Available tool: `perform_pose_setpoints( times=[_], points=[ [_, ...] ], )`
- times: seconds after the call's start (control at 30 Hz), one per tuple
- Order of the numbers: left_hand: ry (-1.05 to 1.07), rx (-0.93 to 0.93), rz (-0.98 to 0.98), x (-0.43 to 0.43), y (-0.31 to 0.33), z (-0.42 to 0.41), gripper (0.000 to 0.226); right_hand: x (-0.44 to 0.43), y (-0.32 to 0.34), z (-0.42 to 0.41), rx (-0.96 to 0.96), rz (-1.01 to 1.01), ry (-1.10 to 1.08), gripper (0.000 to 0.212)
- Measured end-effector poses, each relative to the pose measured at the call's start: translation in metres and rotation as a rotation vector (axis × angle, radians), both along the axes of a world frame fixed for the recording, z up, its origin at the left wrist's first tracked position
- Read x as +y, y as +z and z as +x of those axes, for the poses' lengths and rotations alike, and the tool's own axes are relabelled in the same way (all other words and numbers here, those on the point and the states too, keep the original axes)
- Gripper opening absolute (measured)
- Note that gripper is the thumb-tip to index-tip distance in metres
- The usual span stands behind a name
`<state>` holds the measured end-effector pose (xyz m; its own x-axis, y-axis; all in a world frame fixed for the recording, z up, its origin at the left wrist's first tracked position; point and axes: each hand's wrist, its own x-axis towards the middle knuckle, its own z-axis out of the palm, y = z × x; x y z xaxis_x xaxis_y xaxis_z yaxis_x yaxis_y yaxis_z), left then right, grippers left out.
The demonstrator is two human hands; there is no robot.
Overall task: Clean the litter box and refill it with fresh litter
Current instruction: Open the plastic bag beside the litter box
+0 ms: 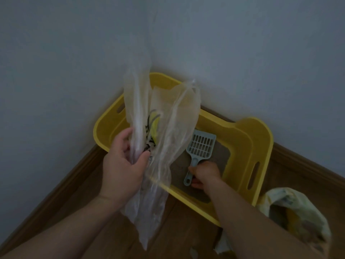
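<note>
A yellow litter box (248,139) stands in the corner of the room with grey-brown litter (218,156) on its bottom. My left hand (123,163) grips a clear, crumpled plastic bag (164,128) with dark printing, held up over the box's left side. My right hand (203,174) holds the handle of a pale blue slotted scoop (202,145), whose head lies over the litter. The bag hides much of the box's left half.
White walls meet in the corner right behind the box, with a wooden skirting board (61,186) along them. The floor is wood. An open, pale printed bag (296,217) stands at the lower right, close to the box's right end.
</note>
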<state>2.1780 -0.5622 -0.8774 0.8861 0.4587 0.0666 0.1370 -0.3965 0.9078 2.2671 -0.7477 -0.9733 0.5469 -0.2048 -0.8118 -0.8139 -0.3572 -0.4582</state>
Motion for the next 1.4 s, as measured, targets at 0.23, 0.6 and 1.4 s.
perform_pose_setpoints(
  times=[0.23, 0.6, 1.4],
  points=[
    [0.0, -0.036, -0.029, 0.017, 0.01, -0.011, 0.066, 0.012, 0.066, -0.01, -0.379, 0.087, 0.036, 0.015],
    [0.05, -0.113, 0.003, 0.033, 0.056, -0.058, 0.065, 0.065, 0.184, -0.047, -0.579, 0.634, 0.065, 0.03],
    [0.435, -0.135, -0.028, 0.099, 0.163, -0.094, 0.063, 0.1, 0.186, -0.069, -0.621, 0.911, 0.957, 0.015]
  ],
)
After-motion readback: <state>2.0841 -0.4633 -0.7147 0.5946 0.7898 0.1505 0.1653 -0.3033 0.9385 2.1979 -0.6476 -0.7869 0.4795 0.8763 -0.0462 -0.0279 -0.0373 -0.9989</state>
